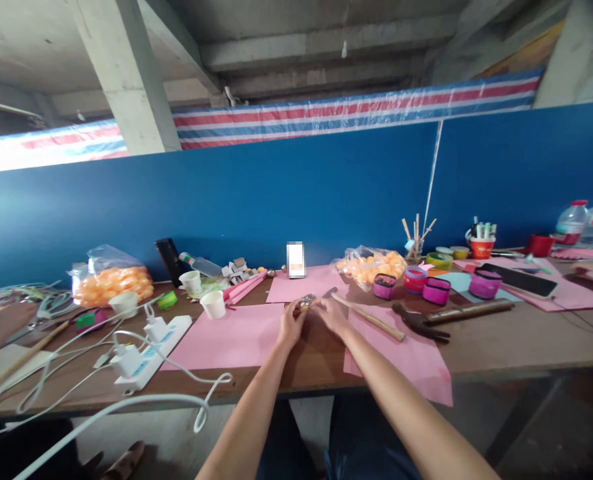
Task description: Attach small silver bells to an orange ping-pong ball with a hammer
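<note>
At the middle of the table my left hand (291,323) is closed on a small cluster of shiny silvery balls (307,301), too small to make out exactly. My right hand (332,315) comes in from the other side, its fingertips close to the cluster; whether they pinch anything I cannot tell. Just right of that hand lies a small hammer (371,315) with a pale wooden handle, partly on a pink sheet (401,360). Another pink sheet (231,337) lies left of my left hand.
A claw hammer (426,322) and purple tubs (436,291) stand to the right. Bags of orange balls (113,285) sit at the back. Left are paper cups (213,305), a power strip (156,353) with loose white cables, and another person's arm (3,327).
</note>
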The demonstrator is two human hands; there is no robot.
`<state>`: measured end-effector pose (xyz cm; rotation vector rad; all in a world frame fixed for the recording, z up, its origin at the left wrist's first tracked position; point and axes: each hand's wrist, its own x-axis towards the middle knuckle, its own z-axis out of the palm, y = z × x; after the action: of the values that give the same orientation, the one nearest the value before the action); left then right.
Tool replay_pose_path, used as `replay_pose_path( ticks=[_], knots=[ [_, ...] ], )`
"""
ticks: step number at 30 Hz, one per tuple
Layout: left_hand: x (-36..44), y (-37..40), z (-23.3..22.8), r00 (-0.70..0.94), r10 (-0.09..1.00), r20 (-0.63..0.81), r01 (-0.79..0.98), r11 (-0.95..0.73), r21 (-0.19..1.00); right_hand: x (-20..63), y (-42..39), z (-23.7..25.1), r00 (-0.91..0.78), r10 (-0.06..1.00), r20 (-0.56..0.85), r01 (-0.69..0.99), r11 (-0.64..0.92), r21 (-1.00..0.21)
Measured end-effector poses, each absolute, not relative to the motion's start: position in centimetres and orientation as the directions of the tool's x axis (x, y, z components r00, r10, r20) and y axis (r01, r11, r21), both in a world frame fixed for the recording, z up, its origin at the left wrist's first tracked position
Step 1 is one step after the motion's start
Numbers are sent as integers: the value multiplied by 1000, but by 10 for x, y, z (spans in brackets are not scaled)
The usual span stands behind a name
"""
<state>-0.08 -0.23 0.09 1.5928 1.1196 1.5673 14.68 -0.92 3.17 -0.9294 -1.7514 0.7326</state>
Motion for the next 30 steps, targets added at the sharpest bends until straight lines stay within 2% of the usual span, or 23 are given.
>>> replay_pose_path(
  ticks=[5, 15, 30],
  knots=[
    [-2, 2, -3, -22, 872, 489, 212, -474, 855, 147, -11, 33, -237, 851, 469, 248, 520, -817],
    [-2, 5, -9, -36, 887, 460, 269, -435, 859, 146, -9, 32, -248, 851, 464, 242, 518, -821],
    [-1, 1, -5, -54, 904, 425, 228, -403, 886, 147, -11, 34, -221, 869, 442, 275, 490, -827]
  ],
)
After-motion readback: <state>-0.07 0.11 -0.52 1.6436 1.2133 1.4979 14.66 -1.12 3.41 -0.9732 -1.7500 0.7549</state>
